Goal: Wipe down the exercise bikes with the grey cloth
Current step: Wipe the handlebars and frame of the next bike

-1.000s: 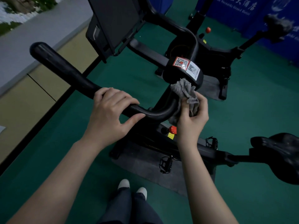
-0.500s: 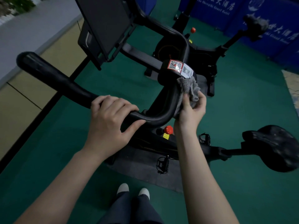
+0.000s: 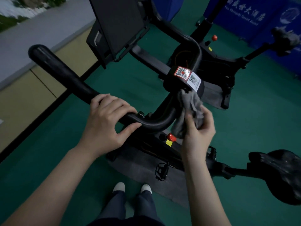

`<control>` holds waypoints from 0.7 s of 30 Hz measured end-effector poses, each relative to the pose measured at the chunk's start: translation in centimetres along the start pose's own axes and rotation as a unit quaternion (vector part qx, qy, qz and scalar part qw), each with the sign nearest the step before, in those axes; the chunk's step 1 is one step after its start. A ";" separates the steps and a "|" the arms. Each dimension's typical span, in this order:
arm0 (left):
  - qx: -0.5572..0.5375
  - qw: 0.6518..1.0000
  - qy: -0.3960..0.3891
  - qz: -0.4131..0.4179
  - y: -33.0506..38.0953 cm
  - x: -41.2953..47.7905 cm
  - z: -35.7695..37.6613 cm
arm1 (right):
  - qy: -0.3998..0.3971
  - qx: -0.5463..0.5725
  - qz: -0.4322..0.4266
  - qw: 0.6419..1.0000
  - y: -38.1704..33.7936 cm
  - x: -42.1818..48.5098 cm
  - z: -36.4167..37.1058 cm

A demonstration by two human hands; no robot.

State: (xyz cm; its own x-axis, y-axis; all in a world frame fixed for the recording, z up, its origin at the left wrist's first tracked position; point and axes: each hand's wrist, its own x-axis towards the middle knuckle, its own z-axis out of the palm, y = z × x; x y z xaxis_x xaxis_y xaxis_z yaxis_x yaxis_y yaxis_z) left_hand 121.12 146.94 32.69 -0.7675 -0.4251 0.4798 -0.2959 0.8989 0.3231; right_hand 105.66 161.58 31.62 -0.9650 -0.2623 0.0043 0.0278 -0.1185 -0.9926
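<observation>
- The left hand (image 3: 107,121) grips the handlebar (image 3: 65,75) of the near exercise bike (image 3: 151,149). Its fingers curl over the top of the bar and the thumb wraps underneath.
- The right hand (image 3: 199,134) grips the grey cloth (image 3: 190,103), which is bunched. The fingers and thumb are curled round its lower half.
- The grey cloth lies against the centre bend of the handlebar, just to the right of the left hand.
- The upper end of the cloth touches the lower edge of the black centre block (image 3: 169,82), directly beyond the right hand.
- The centre block carries two QR stickers (image 3: 182,73) side by side, one bordered red and one white.
- A red knob (image 3: 171,137) sits on the frame just below the cloth, left of the right wrist. The cloth's lower end appears to hang just clear of it, but the dim view does not settle this.
- The saddle (image 3: 283,173) is to the right of the right forearm, well apart from the hand.
- A dark screen (image 3: 117,22) stands tilted beyond the left hand.
- A second bike (image 3: 219,62) stands beyond the right hand on the green floor (image 3: 252,128).
- A dark mat (image 3: 138,167) lies under the near bike. A pedal (image 3: 162,170) is between the two forearms.
</observation>
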 end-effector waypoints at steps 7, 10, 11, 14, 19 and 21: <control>-0.008 0.999 -0.022 -0.022 0.5 0.3 -0.5 | -0.338 -0.381 -0.308 0.803 -4.2 6.1 1.8; -0.018 0.999 -0.020 -0.034 0.6 0.2 -0.6 | -0.454 -0.455 -0.329 0.692 -5.7 8.0 2.8; -0.020 0.999 -0.020 -0.038 0.7 0.2 -0.6 | -0.486 -0.465 -0.330 0.662 -6.0 8.5 3.1; -0.020 0.999 -0.023 -0.041 0.6 0.3 -0.6 | -0.536 -0.483 -0.350 0.597 -6.8 9.7 4.4; -0.028 0.998 -0.024 -0.045 0.6 0.2 -0.7 | -0.547 -0.532 -0.380 0.522 -7.2 10.5 5.9; -0.026 0.998 -0.021 -0.043 0.5 0.2 -0.8 | -0.561 -0.551 -0.364 0.499 -7.4 10.6 6.4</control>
State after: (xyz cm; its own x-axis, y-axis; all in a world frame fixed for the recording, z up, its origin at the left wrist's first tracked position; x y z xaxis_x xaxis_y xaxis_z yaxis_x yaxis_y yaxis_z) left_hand 121.28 147.29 33.56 -0.7641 -0.4953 0.4134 -0.3328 0.8516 0.4051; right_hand 96.88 153.54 39.76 0.1558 -0.9786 -0.1346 -0.9807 -0.1370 -0.1394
